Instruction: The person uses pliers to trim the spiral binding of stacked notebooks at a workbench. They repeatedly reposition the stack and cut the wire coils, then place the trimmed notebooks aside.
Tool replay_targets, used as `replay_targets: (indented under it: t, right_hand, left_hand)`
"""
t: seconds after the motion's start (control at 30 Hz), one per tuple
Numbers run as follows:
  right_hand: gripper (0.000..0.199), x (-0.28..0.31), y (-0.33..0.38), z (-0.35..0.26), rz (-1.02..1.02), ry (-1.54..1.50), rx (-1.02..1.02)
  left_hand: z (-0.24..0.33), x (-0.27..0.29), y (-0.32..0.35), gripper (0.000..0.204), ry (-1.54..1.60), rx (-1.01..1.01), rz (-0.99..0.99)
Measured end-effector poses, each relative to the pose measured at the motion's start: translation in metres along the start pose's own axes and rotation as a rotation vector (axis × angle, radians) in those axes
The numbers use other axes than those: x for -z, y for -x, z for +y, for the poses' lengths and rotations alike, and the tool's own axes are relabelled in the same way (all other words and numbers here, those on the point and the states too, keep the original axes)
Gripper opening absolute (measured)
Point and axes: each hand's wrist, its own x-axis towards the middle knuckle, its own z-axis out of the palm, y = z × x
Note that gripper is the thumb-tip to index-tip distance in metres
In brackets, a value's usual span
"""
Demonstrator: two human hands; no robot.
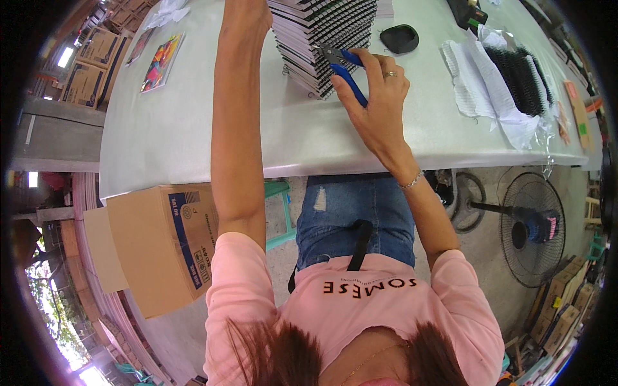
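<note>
A tall stack of spiral-bound notebooks (299, 56) with black wire coils stands at the far edge of the view, its upper part cut off. My right hand (380, 96) is closed around the blue handles of a pair of cutting pliers (348, 83). Their metal jaws are at the coil side of the stack; whether they touch a wire is too small to tell. My left hand (256, 14) is beside the stack's left side, mostly beyond the top edge, with its fingers out of sight.
A black oval object (400, 39) lies right of the stack. Farther right, black coils (515, 77) rest on white wrapping (467, 83). A colourful booklet (161, 63) is at left. Below the table stand a cardboard box (145, 251), a green stool (280, 212) and a fan (531, 228).
</note>
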Motion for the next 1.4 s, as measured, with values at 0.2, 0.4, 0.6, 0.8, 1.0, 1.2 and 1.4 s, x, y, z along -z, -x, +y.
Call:
replay_targets:
  t: [0.2,0.4,0.6,0.8,1.0,1.2,1.4]
  right_hand:
    - [0.05,0.014,-0.014,-0.009,-0.455,-0.642,-0.517]
    - [0.051,0.013,-0.008,-0.003,-0.112,-0.343,-0.224]
    - [0.055,0.003,0.007,0.003,-0.008,0.064,-0.026]
    - [0.052,-0.004,0.004,0.004,0.005,0.131,0.03]
    - [0.049,0.016,-0.011,-0.003,-0.601,-1.089,-0.728]
    - [0.053,-0.002,0.01,0.004,-0.017,0.008,-0.082]
    - [0.053,-0.009,0.013,0.007,0.036,0.182,0.035]
  left_hand:
    - [-0.004,0.001,-0.002,0.032,0.007,-0.057,0.041]
    - [0.008,0.0,0.0,0.03,0.245,0.192,-0.026]
    - [0.014,0.009,-0.004,0.029,0.451,0.361,-0.079]
    - [-0.003,0.002,-0.003,0.027,-0.001,-0.006,-0.007]
    - [-0.004,0.003,-0.002,0.027,0.016,0.02,0.042]
    - [-0.002,-0.002,-0.002,0.03,0.0,-0.027,0.049]
    - [-0.001,-0.004,0.003,0.033,0.004,-0.042,0.032]
